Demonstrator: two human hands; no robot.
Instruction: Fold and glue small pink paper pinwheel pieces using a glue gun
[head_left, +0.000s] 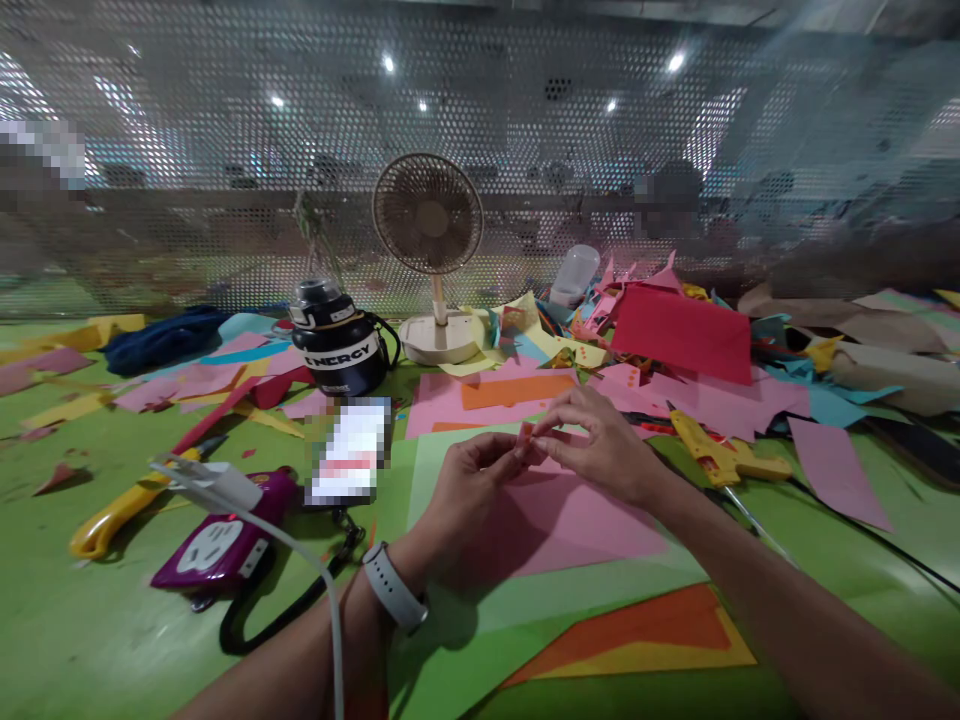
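Observation:
My left hand (480,470) pinches a small orange-pink paper piece (526,436) between thumb and fingers. My right hand (596,440) meets it from the right, its closed fingertips on the same piece. Both hands are above a pink sheet (577,525), which lies on a light green sheet (600,595). Behind the hands lies an orange strip (517,391) on more pink paper. The exact shape of the held piece is partly hidden by my fingers.
At left are a yellow cutter (120,515), a purple power bank (225,545) with a white cable, a phone (349,450) and a black bottle (337,345). A fan (429,215) stands behind. Right are a yellow glue gun (720,455), a red sheet (682,332) and paper scraps.

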